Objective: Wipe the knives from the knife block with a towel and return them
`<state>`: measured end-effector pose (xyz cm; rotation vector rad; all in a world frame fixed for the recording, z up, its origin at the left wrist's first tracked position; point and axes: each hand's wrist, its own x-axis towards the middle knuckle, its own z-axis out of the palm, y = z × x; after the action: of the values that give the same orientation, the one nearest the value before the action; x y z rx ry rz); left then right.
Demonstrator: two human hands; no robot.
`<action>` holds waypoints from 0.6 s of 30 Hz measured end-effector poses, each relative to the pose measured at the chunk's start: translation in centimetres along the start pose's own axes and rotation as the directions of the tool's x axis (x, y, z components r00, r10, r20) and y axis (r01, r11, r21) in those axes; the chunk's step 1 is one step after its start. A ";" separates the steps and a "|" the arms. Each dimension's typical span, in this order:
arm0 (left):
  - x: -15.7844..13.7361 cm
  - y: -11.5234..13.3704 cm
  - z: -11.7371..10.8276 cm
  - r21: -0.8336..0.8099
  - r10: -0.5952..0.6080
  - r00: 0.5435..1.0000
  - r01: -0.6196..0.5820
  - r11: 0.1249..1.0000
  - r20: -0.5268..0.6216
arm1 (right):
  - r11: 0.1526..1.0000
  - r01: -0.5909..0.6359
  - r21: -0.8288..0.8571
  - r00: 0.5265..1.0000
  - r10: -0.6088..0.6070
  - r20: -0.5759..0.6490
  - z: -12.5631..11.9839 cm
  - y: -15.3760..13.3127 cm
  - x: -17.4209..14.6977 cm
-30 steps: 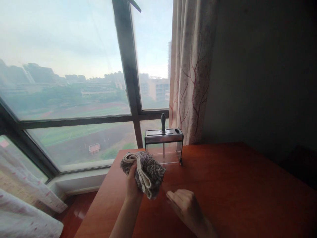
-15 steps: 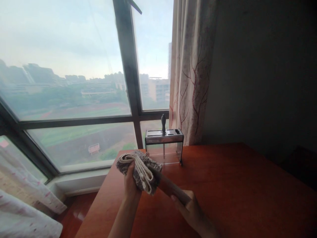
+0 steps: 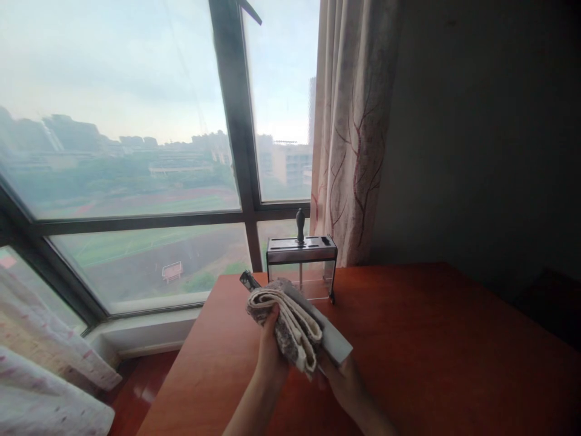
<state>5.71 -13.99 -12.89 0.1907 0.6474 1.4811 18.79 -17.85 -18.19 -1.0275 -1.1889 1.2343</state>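
Observation:
My left hand (image 3: 271, 348) grips a folded grey-and-cream cloth (image 3: 290, 327), with the thumb pressed on its folds. Behind the cloth lies a flat, broad-bladed kitchen knife (image 3: 330, 334), its pale squared blade sticking out to the lower right. A dark end piece, apparently its handle (image 3: 249, 280), shows past the cloth's upper left. My right hand (image 3: 340, 375) holds the blade's near end from below; its fingers are partly hidden. Just beyond the hands stands a clear-sided knife block (image 3: 302, 249) with a grey-handled, thin-rodded tool (image 3: 300, 227) upright in it.
The reddish-brown wooden table (image 3: 408, 339) extends under the hands and off to the right. Its left edge runs along a drop to the floor (image 3: 140, 387). Behind it are a large window (image 3: 149, 225), a patterned curtain (image 3: 354, 133) and a dark wall (image 3: 463, 151).
The cloth and my left hand have moved right, toward my right hand. The knife has turned, so its pale flat side now shows, and its dark end sticks out at the upper left.

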 end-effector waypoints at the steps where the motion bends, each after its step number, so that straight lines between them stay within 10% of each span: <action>1: -0.1 -0.5 -0.1 0.028 -0.010 1.000 0.010 1.000 0.004 | 1.000 0.018 0.005 1.000 -0.018 -0.003 0.0 0.0 0.1; 10: 0.1 0.2 -0.3 0.189 0.104 0.994 -0.106 0.976 0.023 | 0.919 0.284 -0.273 0.956 -0.251 0.150 -1.8 -0.4 0.1; 18: 1.0 4.0 -0.3 0.173 0.203 0.976 -0.187 0.967 -0.078 | 0.507 0.604 -0.615 0.795 -0.435 0.423 -2.0 -1.3 -0.1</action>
<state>2.02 -12.65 -11.44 0.3211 0.8491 1.6332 20.90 -17.91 -17.20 -0.9603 -2.0870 0.3370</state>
